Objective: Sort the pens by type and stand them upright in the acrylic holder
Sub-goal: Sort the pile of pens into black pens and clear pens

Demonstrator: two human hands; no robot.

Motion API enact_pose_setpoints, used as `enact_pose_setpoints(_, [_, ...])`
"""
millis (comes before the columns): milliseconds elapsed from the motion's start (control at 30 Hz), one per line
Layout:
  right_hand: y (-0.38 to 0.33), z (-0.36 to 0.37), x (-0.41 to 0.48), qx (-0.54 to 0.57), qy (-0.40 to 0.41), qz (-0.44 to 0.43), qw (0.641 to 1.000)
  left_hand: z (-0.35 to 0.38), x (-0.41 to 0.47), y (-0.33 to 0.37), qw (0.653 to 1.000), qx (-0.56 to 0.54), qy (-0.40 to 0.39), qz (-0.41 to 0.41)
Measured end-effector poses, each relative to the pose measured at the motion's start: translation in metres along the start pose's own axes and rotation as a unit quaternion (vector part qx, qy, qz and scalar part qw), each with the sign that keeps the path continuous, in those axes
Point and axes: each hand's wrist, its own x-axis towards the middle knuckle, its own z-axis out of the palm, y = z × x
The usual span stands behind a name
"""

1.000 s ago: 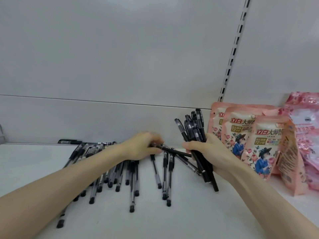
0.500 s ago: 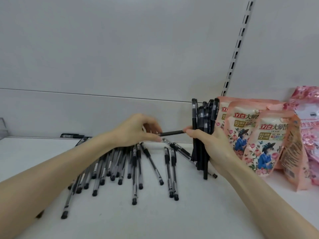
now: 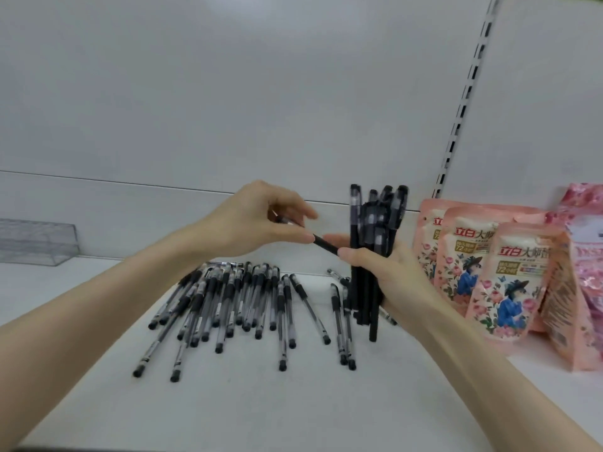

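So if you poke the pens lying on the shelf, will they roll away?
Probably a little: the loose pens are thin and round, on a smooth flat shelf. Packed side by side, neighbours would likely block them. They seem stiff and light, since the right hand holds a whole bundle upright.

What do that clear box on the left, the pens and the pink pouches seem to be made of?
Clear box: likely acrylic, glossy and see-through. Loose pens: seemingly plastic, translucent barrels with black caps. Bundle in the right hand: matte black barrels, probably plastic too. Pink pouches: thin printed film, probably plastic, judging by its sheen and creases.
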Motion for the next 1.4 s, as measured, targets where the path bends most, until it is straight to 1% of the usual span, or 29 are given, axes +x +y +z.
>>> enact_pose_setpoints(33, [-0.001, 0.007, -0.002, 0.001, -0.027, 0.005, 1.000, 0.000, -0.004, 0.006, 0.998, -0.053, 0.031, -0.007])
enact_pose_setpoints(100, [-0.001, 0.020, -0.007, 0.010, -0.071, -0.001, 0.997, 0.001, -0.010, 0.013, 0.981, -0.158, 0.109, -0.036])
enact_pose_setpoints(133, [-0.001, 0.026, -0.009, 0.022, -0.083, -0.006, 0.996, 0.003, -0.014, 0.015, 0.971, -0.188, 0.138, -0.048])
enact_pose_setpoints(200, [-0.002, 0.037, -0.015, 0.060, -0.088, 0.001, 0.994, 0.008, -0.023, 0.016, 0.968, -0.185, 0.160, -0.051])
enact_pose_setpoints(267, [0.000, 0.045, -0.019, 0.094, -0.085, 0.008, 0.992, 0.012, -0.031, 0.017, 0.977, -0.146, 0.145, -0.055])
enact_pose_setpoints(300, [0.000, 0.048, -0.021, 0.090, -0.082, 0.007, 0.993, 0.014, -0.034, 0.019, 0.979, -0.140, 0.133, -0.060])
enact_pose_setpoints(367, [0.000, 0.052, -0.022, 0.043, -0.077, -0.008, 0.996, 0.015, -0.038, 0.027, 0.977, -0.172, 0.105, -0.066])
enact_pose_setpoints(433, [-0.001, 0.054, -0.024, -0.001, -0.071, -0.026, 0.997, 0.018, -0.042, 0.035, 0.976, -0.198, 0.077, -0.055])
enact_pose_setpoints(533, [0.004, 0.055, -0.031, -0.057, -0.068, -0.033, 0.996, 0.033, -0.049, 0.037, 0.984, -0.159, 0.030, -0.070])
enact_pose_setpoints(567, [0.007, 0.055, -0.033, -0.064, -0.066, -0.026, 0.995, 0.038, -0.050, 0.035, 0.985, -0.152, 0.029, -0.082])
enact_pose_setpoints(600, [0.009, 0.054, -0.034, -0.065, -0.062, -0.021, 0.996, 0.042, -0.049, 0.033, 0.982, -0.160, 0.043, -0.090])
enact_pose_setpoints(667, [0.011, 0.051, -0.033, -0.065, -0.060, -0.019, 0.996, 0.042, -0.046, 0.031, 0.977, -0.178, 0.085, -0.078])
enact_pose_setpoints(700, [0.010, 0.051, -0.033, -0.069, -0.064, -0.016, 0.995, 0.041, -0.044, 0.031, 0.979, -0.172, 0.087, -0.067])
enact_pose_setpoints(800, [0.012, 0.051, -0.033, -0.102, -0.075, -0.006, 0.992, 0.041, -0.040, 0.036, 0.985, -0.156, 0.047, -0.055])
enact_pose_setpoints(900, [0.014, 0.049, -0.031, -0.075, -0.055, 0.008, 0.996, 0.043, -0.034, 0.040, 0.977, -0.191, 0.073, -0.060])
enact_pose_setpoints(1000, [0.015, 0.049, -0.029, -0.077, -0.073, 0.032, 0.994, 0.049, -0.031, 0.038, 0.975, -0.210, 0.042, -0.064])
enact_pose_setpoints(1067, [0.018, 0.050, -0.029, -0.084, -0.091, 0.050, 0.991, 0.052, -0.030, 0.033, 0.970, -0.226, 0.037, -0.076])
enact_pose_setpoints(1133, [0.019, 0.051, -0.029, -0.066, -0.106, 0.060, 0.990, 0.051, -0.027, 0.028, 0.970, -0.230, 0.032, -0.077])
enact_pose_setpoints(1200, [0.017, 0.053, -0.029, -0.018, -0.121, 0.070, 0.990, 0.048, -0.023, 0.026, 0.969, -0.236, 0.020, -0.075])
enact_pose_setpoints(1267, [0.014, 0.056, -0.027, 0.000, -0.127, 0.074, 0.989, 0.045, -0.021, 0.025, 0.963, -0.257, 0.024, -0.080])
enact_pose_setpoints(1333, [0.010, 0.061, -0.023, -0.009, -0.121, 0.070, 0.990, 0.040, -0.019, 0.021, 0.958, -0.267, 0.046, -0.095])
enact_pose_setpoints(1400, [0.007, 0.066, -0.016, -0.026, -0.111, 0.063, 0.991, 0.031, -0.019, 0.016, 0.959, -0.254, 0.054, -0.110])
